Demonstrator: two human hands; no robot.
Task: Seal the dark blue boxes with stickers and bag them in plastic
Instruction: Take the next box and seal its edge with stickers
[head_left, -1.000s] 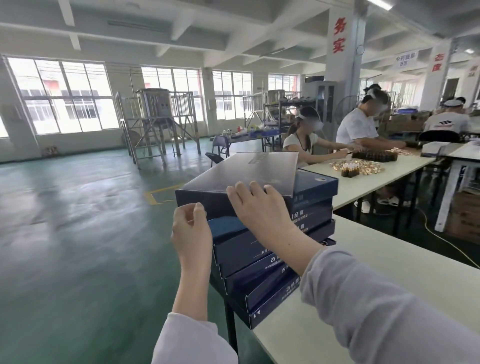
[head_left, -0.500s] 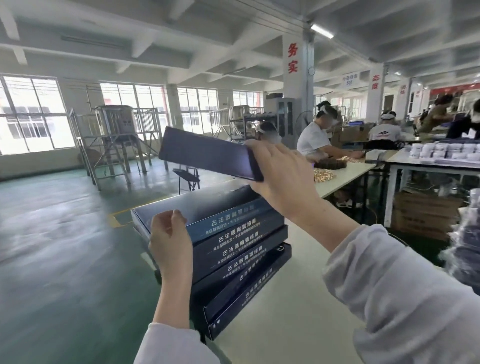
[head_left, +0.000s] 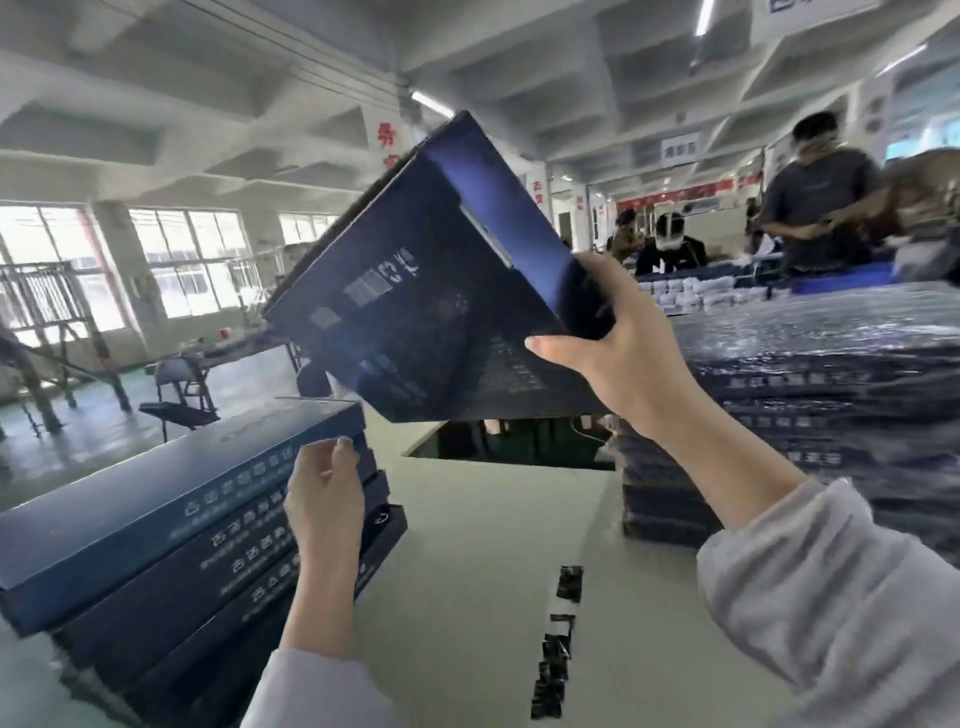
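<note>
One box (head_left: 441, 291) is now swinging up off the stack (head_left: 156, 519), tilted above the table (head_left: 493, 571), so we are likely starting on sealing it. Our right hand (head_left: 613, 353) is clamping its near corner, thumb on the underside, fingers wrapped behind. Our left hand (head_left: 324, 499) is pressing the stack's side, fingers together, nearly straight.

The print on the raised box (head_left: 415, 291) is too blurred to read. The stack of boxes (head_left: 130, 519) is cut off at the left edge, and the dark strip (head_left: 558, 639) is smeared.
</note>
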